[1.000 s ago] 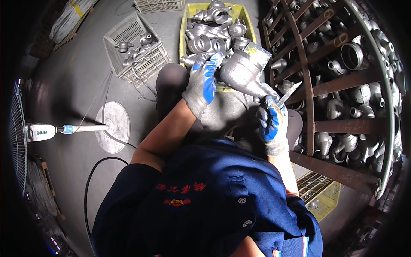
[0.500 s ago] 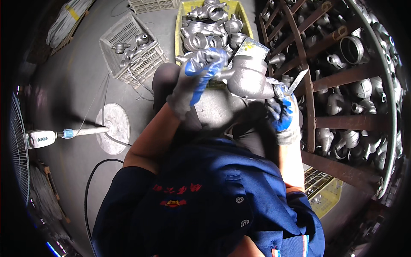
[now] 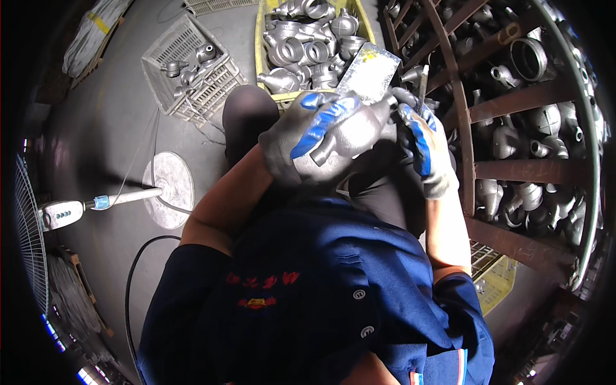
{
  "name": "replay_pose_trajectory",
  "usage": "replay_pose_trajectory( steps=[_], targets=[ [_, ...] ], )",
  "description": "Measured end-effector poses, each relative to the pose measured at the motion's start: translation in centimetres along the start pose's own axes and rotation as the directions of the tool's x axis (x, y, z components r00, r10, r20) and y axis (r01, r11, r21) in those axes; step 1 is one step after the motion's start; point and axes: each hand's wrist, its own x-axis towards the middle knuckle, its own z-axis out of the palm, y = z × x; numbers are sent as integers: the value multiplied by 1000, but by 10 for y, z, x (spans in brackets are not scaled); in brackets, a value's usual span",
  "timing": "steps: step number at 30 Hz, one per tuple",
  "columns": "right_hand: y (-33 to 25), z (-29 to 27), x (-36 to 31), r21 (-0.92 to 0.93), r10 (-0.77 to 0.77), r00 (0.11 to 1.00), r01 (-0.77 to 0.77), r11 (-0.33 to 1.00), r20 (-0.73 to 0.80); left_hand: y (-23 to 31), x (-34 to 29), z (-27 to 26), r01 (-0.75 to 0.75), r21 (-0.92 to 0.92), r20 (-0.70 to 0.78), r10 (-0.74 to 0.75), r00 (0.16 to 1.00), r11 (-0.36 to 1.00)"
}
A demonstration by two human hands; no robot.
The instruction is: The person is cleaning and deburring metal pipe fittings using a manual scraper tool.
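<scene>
My left hand (image 3: 307,125), in a grey glove with blue coating, is closed round a rounded grey metal casting (image 3: 360,133) with pipe-like necks. The casting is held tilted above my lap, one neck toward me. My right hand (image 3: 423,144), gloved the same way, grips a slim blade-like tool (image 3: 423,86) that points up and away from me. Its exact kind is unclear. The right fingers are beside the far right end of the casting; whether they touch it is hard to see. A pale, stained plate (image 3: 369,72) lies just beyond the casting.
A yellow crate (image 3: 262,64) of metal castings stands ahead, with a grey crate (image 3: 157,90) of a few castings to its left. At right rises a brown metal rack (image 3: 526,170) full of castings. A fan (image 3: 61,215) with a round base is at left, near a black cable (image 3: 131,276).
The casting has been turned over and brought closer to my lap, and the left hand has shifted over it. The tool in my right hand has swung more upright.
</scene>
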Motion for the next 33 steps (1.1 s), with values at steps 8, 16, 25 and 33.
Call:
replay_pose_trajectory(
  steps=[8,16,25,33],
  targets=[
    [-4,12,-46,-499,-336,925,378,780,176,5,-16,1,-257,-93,-123,245,962,962],
    [-7,18,-53,-739,-425,867,462,491,260,-4,-17,-15,-202,250,-103,233,967,947],
    [-2,21,-53,-828,-450,857,431,359,251,3,-18,3,-210,253,-125,248,961,944],
    [-12,23,-56,-882,-374,879,402,246,296,-2,-16,-4,-256,167,-57,269,961,952]
  ],
)
